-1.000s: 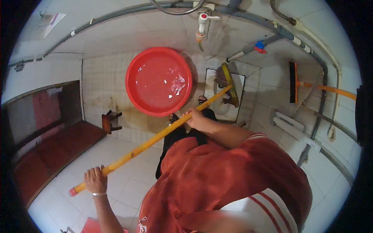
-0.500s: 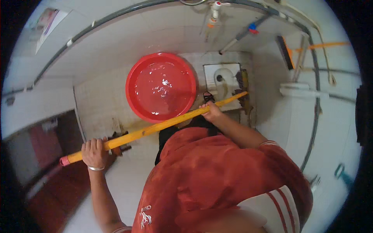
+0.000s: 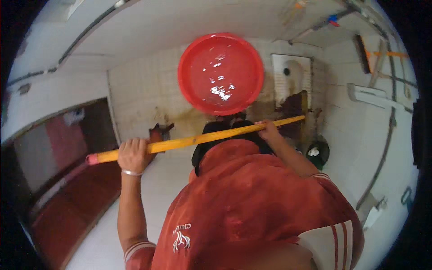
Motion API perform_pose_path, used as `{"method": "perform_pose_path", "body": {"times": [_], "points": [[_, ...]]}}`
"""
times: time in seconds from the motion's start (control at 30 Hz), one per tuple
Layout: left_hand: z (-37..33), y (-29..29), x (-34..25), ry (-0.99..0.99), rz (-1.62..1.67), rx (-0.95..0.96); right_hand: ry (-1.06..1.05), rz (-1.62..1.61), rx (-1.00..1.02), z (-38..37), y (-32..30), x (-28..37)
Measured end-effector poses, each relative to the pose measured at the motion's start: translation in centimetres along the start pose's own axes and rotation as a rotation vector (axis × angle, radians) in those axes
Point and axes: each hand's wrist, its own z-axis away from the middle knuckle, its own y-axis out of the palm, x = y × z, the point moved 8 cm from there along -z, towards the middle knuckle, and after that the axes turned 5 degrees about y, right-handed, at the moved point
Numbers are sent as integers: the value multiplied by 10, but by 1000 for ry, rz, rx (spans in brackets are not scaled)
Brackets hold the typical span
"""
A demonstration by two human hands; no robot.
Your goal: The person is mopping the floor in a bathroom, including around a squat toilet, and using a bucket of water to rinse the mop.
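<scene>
I hold a long yellow pole (image 3: pixel 198 138) slanting across in front of me, its pink-capped end low at the left and its narrower end up at the right. My left hand (image 3: pixel 132 154), with a silver bangle at the wrist, is wrapped round it near the pink cap. Farther along, my right hand (image 3: pixel 268 130) grips the pole before its right end. A dark brown mass (image 3: pixel 292 107) lies by that end, over the squat toilet's near edge; whether it is joined to the pole, I cannot tell. The white squat toilet (image 3: pixel 294 76) is set in the floor.
A large red basin (image 3: pixel 191 99) of water stands on the wet, stained tiles ahead. At the right are a dark bin (image 3: pixel 323 148) and an orange-handled broom (image 3: pixel 362 54) by the wall. A brown stool-like thing (image 3: pixel 157 134) sits near my left hand. A doorway (image 3: pixel 108 130) opens at the left.
The view has shifted, so basin and toilet sit higher and farther right. The pole lies flatter now, both hands still round it. The dark mass by its right end shows larger, and the bin has come into view.
</scene>
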Motion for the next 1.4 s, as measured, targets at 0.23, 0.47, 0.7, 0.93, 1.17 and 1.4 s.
{"method": "perform_pose_path", "body": {"times": [0.23, 0.47, 0.7, 0.93, 1.17, 1.4], "points": [[-12, -24, -39, 91, -139, -11, 143, -583, -29, 23, 3, -22], [-43, -27, -64, 207, -139, -80, 137, -789, 17, 10, -22, -19], [-48, -16, -60, 240, -108, -144, 32, -856, -109, 34, -35, -23], [-35, 8, -37, 208, -6, -99, 43, -815, -203, 57, -39, -33], [3, 15, -30, 177, 19, -48, 148, -624, -139, 37, -59, -75], [18, 31, -4, 175, 24, -39, 19, -591, -245, 58, -19, -59]]}}
